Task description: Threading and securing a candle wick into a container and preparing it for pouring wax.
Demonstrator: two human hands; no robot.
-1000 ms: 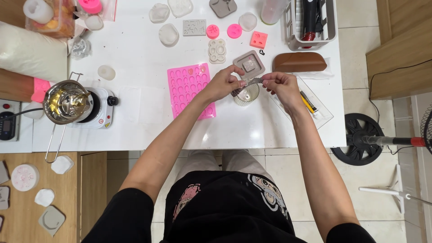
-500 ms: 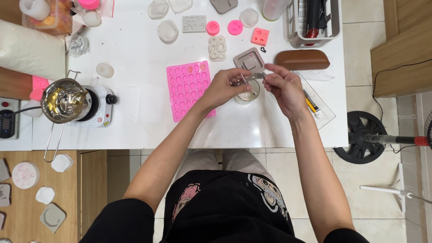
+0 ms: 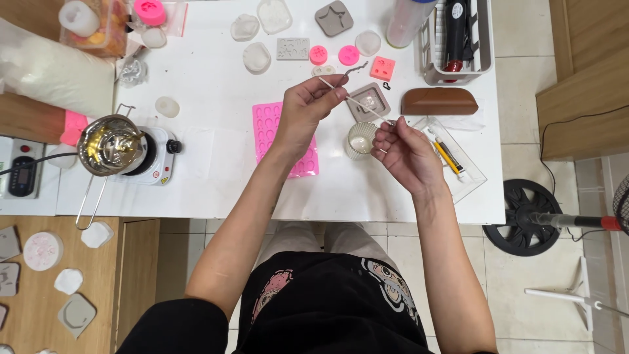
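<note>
My left hand (image 3: 308,108) is raised over the white table (image 3: 216,190) and pinches a thin white wick stick (image 3: 357,103) near its upper end. A small bent metal clip (image 3: 357,67) sticks out from the same fingers. My right hand (image 3: 405,149) pinches the wick's lower end just right of a small ribbed glass cup (image 3: 360,139). The wick slants above the cup, from upper left to lower right. The cup stands on the table between my hands, with pale wax at its bottom.
A pink silicone mould tray (image 3: 283,134) lies under my left wrist. A hot plate with a metal pot (image 3: 113,145) stands at the left. A grey square mould (image 3: 371,99), a brown case (image 3: 439,100), a clear tray (image 3: 468,172) and a white basket (image 3: 486,39) lie around.
My left hand has lifted away from the cup toward the back with the metal clip. The wick is now drawn out between both hands, and my right hand has dropped beside the cup.
</note>
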